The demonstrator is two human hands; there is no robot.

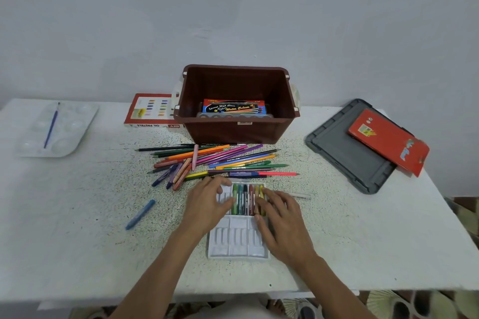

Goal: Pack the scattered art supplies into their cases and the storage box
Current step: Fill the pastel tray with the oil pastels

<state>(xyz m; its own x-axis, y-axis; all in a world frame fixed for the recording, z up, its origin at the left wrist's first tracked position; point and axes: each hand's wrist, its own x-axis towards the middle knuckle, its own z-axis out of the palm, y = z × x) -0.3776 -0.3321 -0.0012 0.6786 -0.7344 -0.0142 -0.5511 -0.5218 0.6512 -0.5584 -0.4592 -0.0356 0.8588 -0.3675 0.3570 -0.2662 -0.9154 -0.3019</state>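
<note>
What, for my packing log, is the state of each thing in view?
storage box: open, watercolour set inside.
lid: off, flat on table.
pastel tray: far row partly filled, near row empty.
coloured pencils: loose, piled.
blue pastel: loose on table.
left hand: open, resting on tray.
right hand: open, fingers on pastels.
brush: lying on palette.

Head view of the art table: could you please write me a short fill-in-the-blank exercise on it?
1. The brown storage box holds a box of ____ colours.
2. The red case lies on the grey ____.
3. The paintbrush lies on the white ____.
4. The lone crayon lying left of the left hand is ____.
Missing words: water; lid; palette; blue.
</note>
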